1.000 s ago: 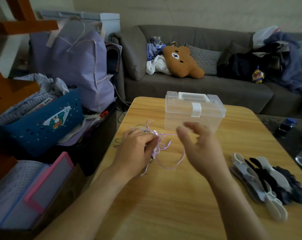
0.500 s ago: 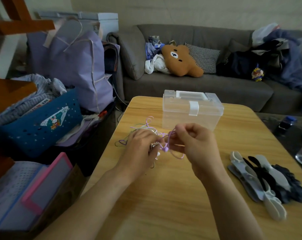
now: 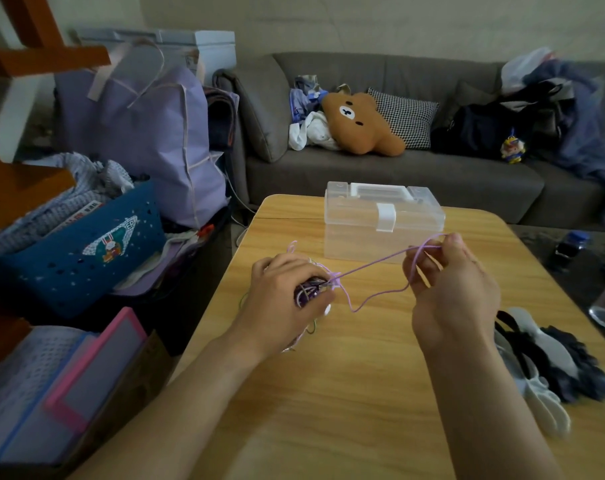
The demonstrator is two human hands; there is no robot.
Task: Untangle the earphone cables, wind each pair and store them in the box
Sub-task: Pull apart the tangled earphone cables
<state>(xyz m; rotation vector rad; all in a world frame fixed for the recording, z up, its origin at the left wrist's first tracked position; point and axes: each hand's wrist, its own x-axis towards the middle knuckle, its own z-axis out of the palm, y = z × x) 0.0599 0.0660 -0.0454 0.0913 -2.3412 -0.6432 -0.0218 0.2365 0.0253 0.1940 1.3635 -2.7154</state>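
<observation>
1. Writing/labels: blue basket [image 3: 86,251], 9 o'clock of the table, rocket print w/ "ER" readable; red-and-white printed item tucked in it, text too small to read. No brand legible elsewhere.

2. Earphone cables [image 3: 309,292]: tangled bundle, purple/white/greenish strands, on the wooden table [image 3: 346,393] approx. centre-left. One purple cable [image 3: 370,266] runs out of the bundle toward 2 o'clock, taut, up to your right hand; a slack loop of it sags between the hands.

3. Left hand [image 3: 287,292]: fingers curled round the bundle, clamped on it, knuckles up, forearm coming in from 7 o'clock.

4. Right hand [image 3: 450,282]: raised off the table, thumb & fingers pinching the purple cable at its far end, at 3 o'clock of the bundle. Hands apart, joined only by the cable.

5. Box [image 3: 380,220]: clear plastic, lid closed, white latch facing you, handle on top; at 12 o'clock of the hands, just beyond them.

6. Misc.: grey/black items [image 3: 550,362] on table edge at 4 o'clock, blurred. Sofa [image 3: 398,181] at 12 o'clock w/ bear cushion [image 3: 360,124] & checked pillow [image 3: 405,116]. Lilac bag [image 3: 138,133] at 10 o'clock.
</observation>
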